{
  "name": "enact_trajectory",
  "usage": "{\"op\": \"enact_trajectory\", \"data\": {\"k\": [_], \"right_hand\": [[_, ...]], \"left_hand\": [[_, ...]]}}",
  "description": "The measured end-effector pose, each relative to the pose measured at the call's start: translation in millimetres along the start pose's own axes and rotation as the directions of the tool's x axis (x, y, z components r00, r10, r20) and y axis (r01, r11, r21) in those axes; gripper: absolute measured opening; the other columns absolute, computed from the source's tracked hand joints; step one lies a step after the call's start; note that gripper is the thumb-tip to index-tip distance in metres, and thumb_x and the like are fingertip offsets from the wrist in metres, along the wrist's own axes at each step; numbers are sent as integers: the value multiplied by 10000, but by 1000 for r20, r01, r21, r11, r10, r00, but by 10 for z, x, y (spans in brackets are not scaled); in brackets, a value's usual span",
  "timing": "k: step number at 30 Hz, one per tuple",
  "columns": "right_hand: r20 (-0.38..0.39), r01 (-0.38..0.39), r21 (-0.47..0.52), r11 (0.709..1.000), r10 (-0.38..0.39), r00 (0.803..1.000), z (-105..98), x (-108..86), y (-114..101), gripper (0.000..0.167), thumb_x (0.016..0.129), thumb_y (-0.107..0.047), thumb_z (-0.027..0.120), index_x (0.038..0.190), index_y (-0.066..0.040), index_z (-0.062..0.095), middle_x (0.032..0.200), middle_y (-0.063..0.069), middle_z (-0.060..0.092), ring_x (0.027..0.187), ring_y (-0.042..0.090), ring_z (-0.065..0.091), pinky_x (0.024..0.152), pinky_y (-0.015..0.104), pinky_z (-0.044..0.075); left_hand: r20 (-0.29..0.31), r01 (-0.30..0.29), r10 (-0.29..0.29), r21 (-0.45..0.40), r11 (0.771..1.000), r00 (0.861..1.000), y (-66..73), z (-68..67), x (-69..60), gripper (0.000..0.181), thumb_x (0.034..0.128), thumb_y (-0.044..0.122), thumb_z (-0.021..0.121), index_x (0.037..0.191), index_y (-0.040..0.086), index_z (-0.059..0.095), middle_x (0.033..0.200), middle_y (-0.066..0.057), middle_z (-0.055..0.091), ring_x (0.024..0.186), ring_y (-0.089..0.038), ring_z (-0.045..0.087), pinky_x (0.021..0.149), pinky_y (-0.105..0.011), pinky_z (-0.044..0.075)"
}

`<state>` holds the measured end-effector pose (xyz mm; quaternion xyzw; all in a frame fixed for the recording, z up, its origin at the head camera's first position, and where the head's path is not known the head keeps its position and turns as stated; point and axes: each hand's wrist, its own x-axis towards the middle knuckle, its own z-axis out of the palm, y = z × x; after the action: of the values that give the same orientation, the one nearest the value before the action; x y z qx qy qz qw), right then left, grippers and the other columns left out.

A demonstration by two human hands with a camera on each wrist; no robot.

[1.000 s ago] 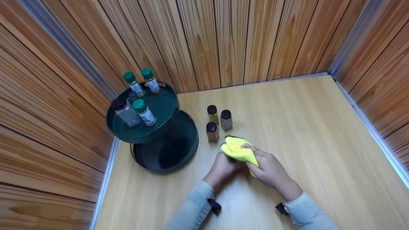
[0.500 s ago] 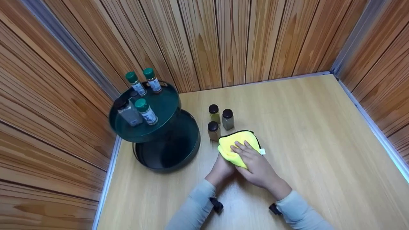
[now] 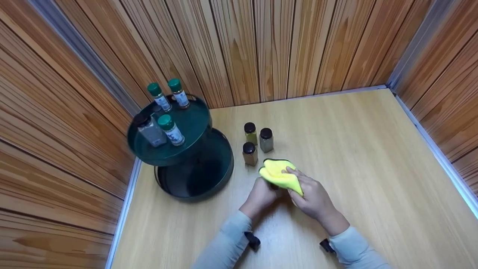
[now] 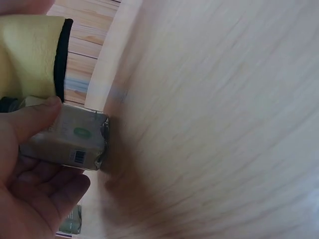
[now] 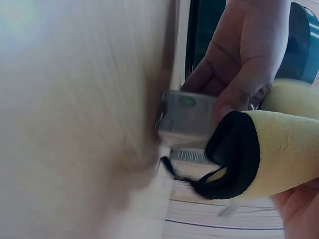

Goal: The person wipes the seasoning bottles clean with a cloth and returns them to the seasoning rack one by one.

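Observation:
My left hand (image 3: 260,194) grips a clear, square-sided spice jar (image 4: 82,137) with a label and barcode, held just above the table. The thumb lies on one side of the jar and the fingers on the other. A yellow cloth (image 3: 282,175) with black edging is in my right hand (image 3: 313,196), pinched between thumb and fingers. In the right wrist view the cloth (image 5: 284,154) curls at the cap end of the jar (image 5: 192,117). From the head view the jar is mostly hidden by the cloth and left hand.
Three dark-capped spice jars (image 3: 250,154) stand just beyond the hands. To the left is a two-tier dark green round rack (image 3: 194,142). Its upper tier bears green-capped jars (image 3: 171,130) and a larger dark-capped jar (image 3: 151,132). Wood-panelled walls (image 3: 272,48) border the table (image 3: 366,149).
Half a second ago the right hand lay spread over the cloth; now it has turned and pinches the folded cloth, much as it did one second ago. The left hand has stayed nearly in place.

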<state>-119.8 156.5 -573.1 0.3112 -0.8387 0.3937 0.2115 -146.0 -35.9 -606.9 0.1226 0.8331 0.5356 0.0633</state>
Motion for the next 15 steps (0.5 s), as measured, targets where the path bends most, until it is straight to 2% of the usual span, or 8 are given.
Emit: {"op": "enact_trajectory", "data": {"k": [4, 7, 10, 13, 15], "right_hand": [[17, -176, -60, 983, 178, 984, 78, 66, -73, 406, 929, -134, 683, 1289, 53, 668, 1373, 146, 648, 1310, 301, 595, 1082, 469, 470], [48, -226, -99, 969, 232, 972, 154, 129, -138, 442, 938, -173, 672, 1323, 43, 648, 1411, 131, 622, 1367, 308, 541, 1134, 480, 422], [85, -147, -129, 981, 158, 984, 219, 152, -169, 506, 921, -186, 672, 1374, 31, 611, 1431, 140, 606, 1407, 311, 499, 1187, 474, 356], [108, -12, -93, 996, 22, 994, 222, 124, -163, 531, 893, -161, 675, 1384, 28, 605, 1430, 133, 613, 1414, 307, 494, 1206, 473, 313], [111, 59, -47, 997, -53, 992, 192, 101, -143, 508, 883, -143, 679, 1360, 23, 629, 1410, 115, 634, 1396, 311, 515, 1200, 473, 312]], "left_hand": [[20, 79, -79, 24, 997, 997, 12, 11, 6, 597, 815, 180, 876, 1344, 264, 611, 1172, 148, 672, 1032, -54, 617, 965, -279, 516], [0, 78, -78, 45, 996, 997, 7, 16, 13, 557, 835, 107, 821, 1349, 183, 619, 1214, 102, 684, 1113, -52, 617, 1034, -280, 489], [-36, 48, -46, 36, 998, 998, 0, 16, 5, 538, 867, 81, 758, 1372, 125, 581, 1279, 43, 660, 1220, -74, 584, 1110, -294, 439], [-47, -2, 4, 48, 999, 999, 10, 15, -7, 497, 919, 133, 725, 1379, 111, 539, 1300, 2, 620, 1247, -112, 564, 1137, -319, 413], [-41, -31, 35, 97, 995, 999, 21, 7, -18, 472, 933, 147, 714, 1367, 103, 531, 1291, -9, 603, 1232, -124, 560, 1129, -326, 416]]}}
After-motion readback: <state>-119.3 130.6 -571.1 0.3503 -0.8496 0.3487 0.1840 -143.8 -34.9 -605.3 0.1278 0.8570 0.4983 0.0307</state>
